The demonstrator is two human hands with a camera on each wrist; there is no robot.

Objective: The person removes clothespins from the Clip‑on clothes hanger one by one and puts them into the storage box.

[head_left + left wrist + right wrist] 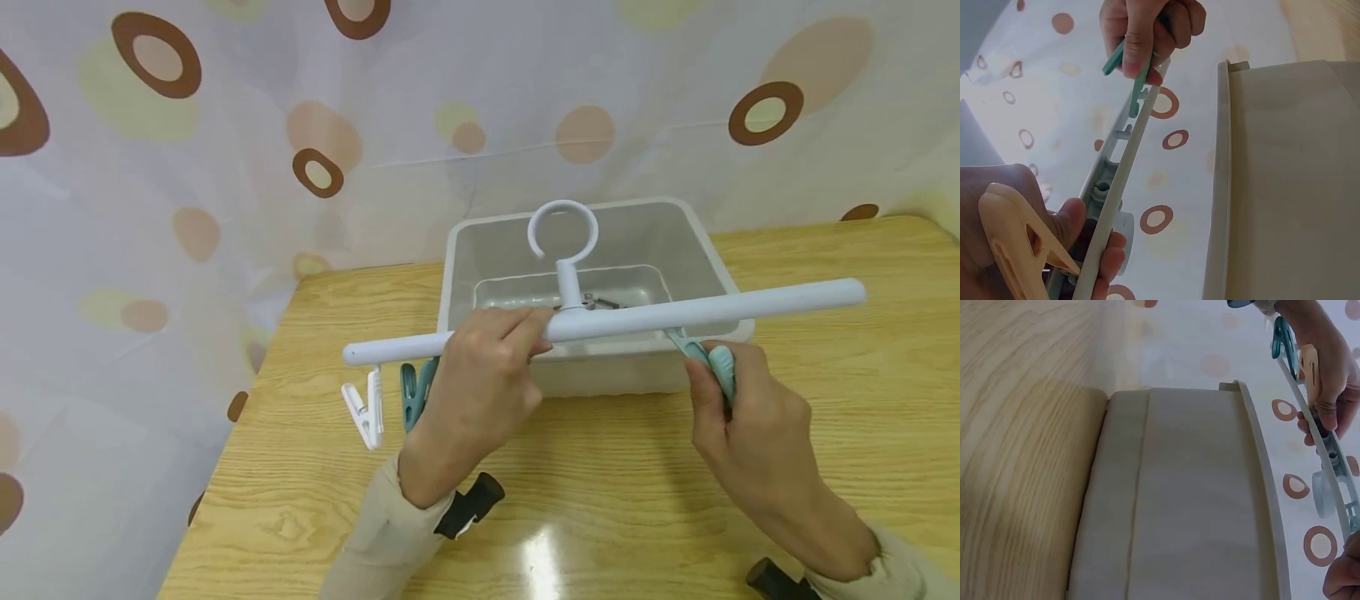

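A white clip hanger (697, 312) with a ring-shaped hook is held up in front of the bin. My left hand (480, 392) grips its bar near the middle, just left of the hook. With thumb and fingers my right hand (765, 442) pinches a light green clothespin (722, 371), whose tip touches the underside of the bar's right half. From the left end hangs a white clothespin (367, 412), and beside it a teal clothespin (409, 396). In the left wrist view a peach clothespin (1013, 244) hangs by my left hand. Small fittings line the bar's hollow underside.
Behind the hanger a pale grey plastic bin (600, 375) stands on the wooden table (600, 483), with a few small metallic pieces (603, 302) inside. A patterned curtain (420, 100) covers the back and left. Dark straps circle both wrists.
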